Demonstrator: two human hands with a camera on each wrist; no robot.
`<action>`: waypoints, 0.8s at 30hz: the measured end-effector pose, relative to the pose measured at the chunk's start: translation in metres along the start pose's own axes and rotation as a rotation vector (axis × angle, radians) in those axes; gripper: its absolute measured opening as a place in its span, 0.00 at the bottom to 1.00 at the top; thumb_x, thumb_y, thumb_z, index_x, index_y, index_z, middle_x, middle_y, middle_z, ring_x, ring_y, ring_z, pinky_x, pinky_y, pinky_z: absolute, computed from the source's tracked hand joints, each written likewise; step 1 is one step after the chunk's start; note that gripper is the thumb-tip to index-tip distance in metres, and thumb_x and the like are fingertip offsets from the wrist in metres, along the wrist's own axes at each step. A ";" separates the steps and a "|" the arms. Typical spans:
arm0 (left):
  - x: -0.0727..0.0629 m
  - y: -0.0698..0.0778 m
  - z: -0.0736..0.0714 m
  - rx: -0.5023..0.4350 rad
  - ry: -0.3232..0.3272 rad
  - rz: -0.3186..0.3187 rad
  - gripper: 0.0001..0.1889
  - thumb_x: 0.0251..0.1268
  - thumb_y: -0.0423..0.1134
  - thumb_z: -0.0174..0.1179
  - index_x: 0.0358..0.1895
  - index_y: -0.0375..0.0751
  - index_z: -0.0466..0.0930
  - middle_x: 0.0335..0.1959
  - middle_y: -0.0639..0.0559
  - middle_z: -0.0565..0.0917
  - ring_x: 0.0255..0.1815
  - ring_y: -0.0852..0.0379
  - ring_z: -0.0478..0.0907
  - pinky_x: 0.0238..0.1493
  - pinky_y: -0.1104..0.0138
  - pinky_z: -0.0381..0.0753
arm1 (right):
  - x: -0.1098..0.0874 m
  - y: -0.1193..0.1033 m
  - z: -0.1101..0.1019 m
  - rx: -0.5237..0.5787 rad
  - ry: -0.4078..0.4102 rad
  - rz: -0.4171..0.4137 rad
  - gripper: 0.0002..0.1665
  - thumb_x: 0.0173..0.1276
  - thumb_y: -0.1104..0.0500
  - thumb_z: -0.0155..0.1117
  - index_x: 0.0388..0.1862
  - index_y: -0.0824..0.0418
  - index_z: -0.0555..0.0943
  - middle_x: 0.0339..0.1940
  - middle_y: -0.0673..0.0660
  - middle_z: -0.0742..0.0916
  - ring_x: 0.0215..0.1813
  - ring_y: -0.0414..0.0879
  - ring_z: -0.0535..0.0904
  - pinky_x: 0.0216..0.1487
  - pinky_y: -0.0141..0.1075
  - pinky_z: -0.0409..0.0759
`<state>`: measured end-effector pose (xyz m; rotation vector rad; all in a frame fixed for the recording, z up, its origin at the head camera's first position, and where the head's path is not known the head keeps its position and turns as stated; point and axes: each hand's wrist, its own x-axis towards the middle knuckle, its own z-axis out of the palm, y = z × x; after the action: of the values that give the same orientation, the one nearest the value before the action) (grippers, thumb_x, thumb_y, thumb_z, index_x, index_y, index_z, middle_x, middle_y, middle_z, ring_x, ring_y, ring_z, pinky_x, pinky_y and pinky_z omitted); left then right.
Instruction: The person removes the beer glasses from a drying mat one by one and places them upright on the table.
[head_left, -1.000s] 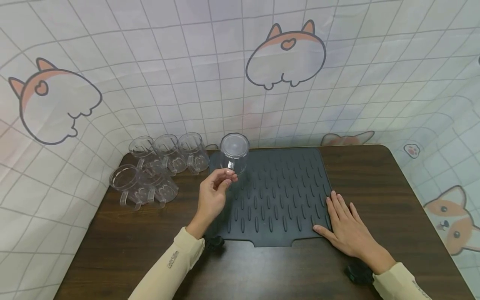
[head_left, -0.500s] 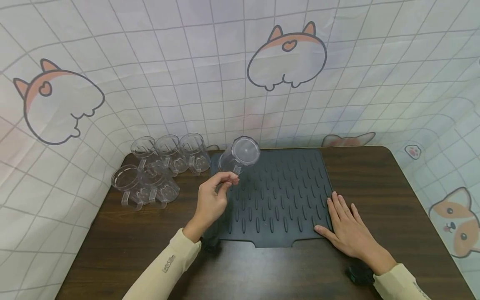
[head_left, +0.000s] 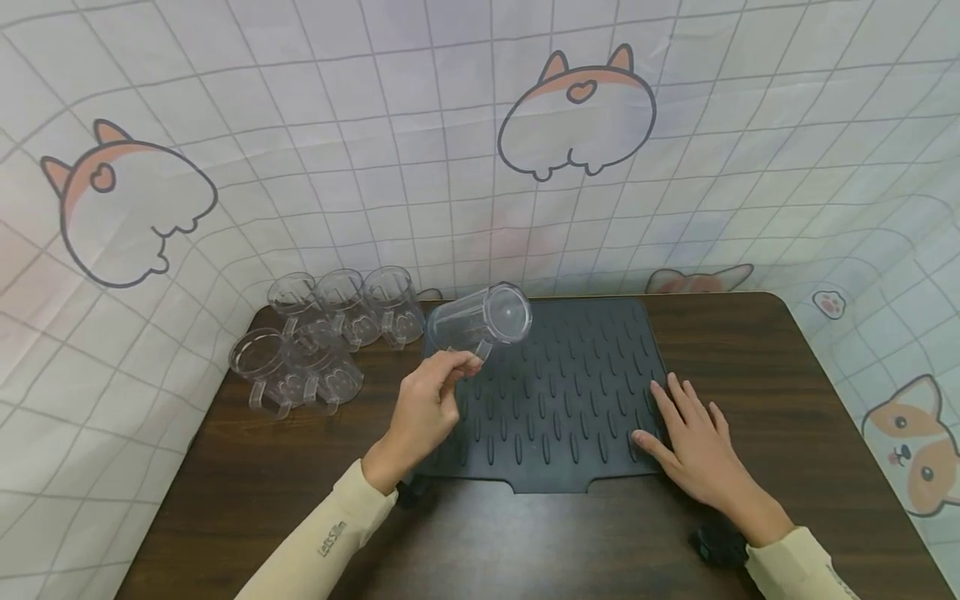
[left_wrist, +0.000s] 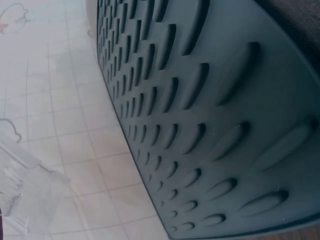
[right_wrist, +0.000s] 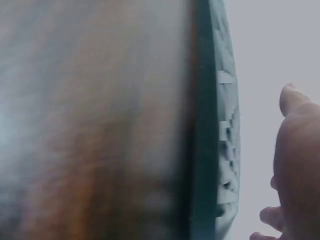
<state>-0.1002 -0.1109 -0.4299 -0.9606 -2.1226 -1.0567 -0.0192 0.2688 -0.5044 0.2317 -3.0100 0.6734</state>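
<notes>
A clear mug (head_left: pixel 467 322) is held by its handle in my left hand (head_left: pixel 423 407), pinched between thumb and fingers. It lies tilted almost on its side over the back left of a dark ribbed mat (head_left: pixel 551 493), its round base facing right. My right hand (head_left: pixel 697 450) is at the mat's right edge, fingers straight and spread, holding nothing. The right wrist view has that hand (right_wrist: pixel 302 155) beside the mat's edge (right_wrist: pixel 204 125). In the left wrist view the ribbed mat (left_wrist: pixel 225 150) fills most of the picture, and my left hand is out of sight.
Several clear mugs (head_left: pixel 397 312) stand in two rows at the table's back left, left of the mat. The brown wooden table (head_left: pixel 247 492) meets a white grid-patterned cloth wall (head_left: pixel 360 183) behind. Clear mug shapes (left_wrist: pixel 40 195) show at the left wrist view's lower left.
The mug in my left hand has turned from base up to nearly sideways, its base swinging right and down. My right hand's fingers have shifted slightly at the mat's edge.
</notes>
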 end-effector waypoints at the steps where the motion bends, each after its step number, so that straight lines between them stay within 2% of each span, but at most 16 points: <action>1: 0.000 0.001 -0.001 0.017 -0.007 0.005 0.16 0.63 0.13 0.59 0.46 0.34 0.83 0.39 0.44 0.88 0.43 0.51 0.87 0.47 0.62 0.89 | 0.001 -0.001 -0.001 0.014 0.035 -0.011 0.49 0.78 0.38 0.57 0.85 0.60 0.53 0.85 0.71 0.55 0.84 0.72 0.50 0.74 0.76 0.46; 6: -0.001 0.004 -0.004 0.079 -0.031 0.054 0.21 0.57 0.09 0.55 0.47 0.35 0.83 0.39 0.45 0.87 0.42 0.51 0.86 0.46 0.60 0.89 | 0.005 -0.007 -0.001 0.090 0.164 -0.054 0.44 0.78 0.43 0.60 0.83 0.59 0.57 0.83 0.72 0.61 0.79 0.73 0.59 0.67 0.73 0.53; 13: -0.003 0.007 -0.005 0.134 -0.064 0.123 0.25 0.51 0.08 0.51 0.47 0.34 0.83 0.39 0.46 0.88 0.41 0.53 0.86 0.46 0.60 0.87 | 0.011 -0.021 -0.008 0.259 0.216 -0.041 0.40 0.79 0.50 0.60 0.82 0.61 0.59 0.82 0.71 0.62 0.77 0.76 0.60 0.66 0.77 0.52; 18: -0.004 0.011 -0.004 0.172 -0.083 0.176 0.26 0.48 0.08 0.50 0.47 0.34 0.84 0.39 0.46 0.88 0.41 0.53 0.85 0.44 0.61 0.86 | 0.018 -0.030 -0.013 0.366 0.275 -0.035 0.37 0.79 0.54 0.59 0.82 0.56 0.60 0.79 0.69 0.68 0.77 0.72 0.65 0.67 0.74 0.62; 21: -0.005 0.015 -0.002 0.209 -0.102 0.199 0.27 0.47 0.08 0.49 0.46 0.36 0.84 0.38 0.48 0.88 0.40 0.54 0.85 0.43 0.63 0.85 | 0.020 -0.038 -0.016 0.418 0.299 -0.028 0.34 0.80 0.55 0.56 0.81 0.54 0.62 0.76 0.67 0.71 0.73 0.65 0.70 0.65 0.60 0.72; 24: -0.007 0.019 -0.001 0.248 -0.119 0.243 0.29 0.45 0.09 0.48 0.45 0.37 0.84 0.38 0.50 0.88 0.39 0.56 0.84 0.43 0.64 0.84 | 0.022 -0.047 -0.018 0.469 0.307 -0.028 0.32 0.81 0.57 0.54 0.81 0.56 0.63 0.75 0.65 0.72 0.70 0.61 0.74 0.59 0.37 0.77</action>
<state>-0.0808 -0.1060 -0.4259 -1.1456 -2.1039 -0.6154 -0.0334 0.2314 -0.4664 0.1658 -2.5186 1.2741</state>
